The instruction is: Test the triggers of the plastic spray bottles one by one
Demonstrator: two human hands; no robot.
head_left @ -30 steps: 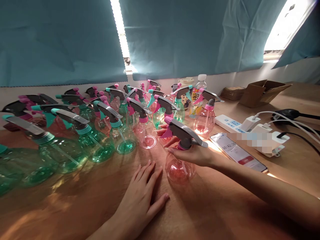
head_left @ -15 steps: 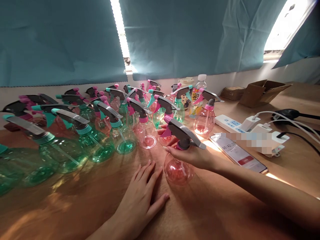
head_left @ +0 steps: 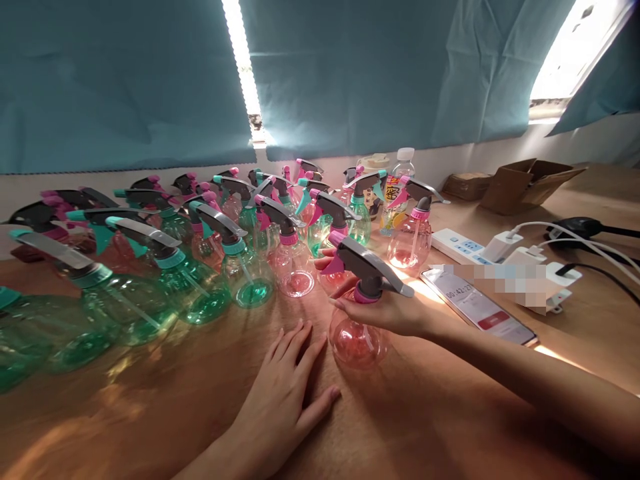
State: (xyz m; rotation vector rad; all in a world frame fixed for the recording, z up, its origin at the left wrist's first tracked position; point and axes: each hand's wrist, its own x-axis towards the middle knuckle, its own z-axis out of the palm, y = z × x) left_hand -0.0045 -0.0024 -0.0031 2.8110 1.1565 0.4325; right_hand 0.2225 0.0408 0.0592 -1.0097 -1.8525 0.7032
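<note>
My right hand (head_left: 385, 310) is wrapped round the upper body of a clear pink spray bottle (head_left: 357, 343), just under its pink collar; the bottle stands upright on the brown table (head_left: 200, 407). Its grey sprayer head with a pink trigger points left. Flat on the table to the left of that bottle lies my left hand (head_left: 287, 377), fingers spread and holding nothing. Behind both hands stand several green and pink spray bottles, among them a green one (head_left: 247, 283) and a pink one (head_left: 290, 270). Another pink bottle (head_left: 410, 243) is apart at the right.
A phone (head_left: 477, 307) showing a timer lies right of my right hand. Beyond it are a white power strip (head_left: 455, 247) with plugs and cables, and an open cardboard box (head_left: 525, 187). A capped clear bottle (head_left: 404, 163) stands at the back. Teal cloth (head_left: 350, 73) hangs behind.
</note>
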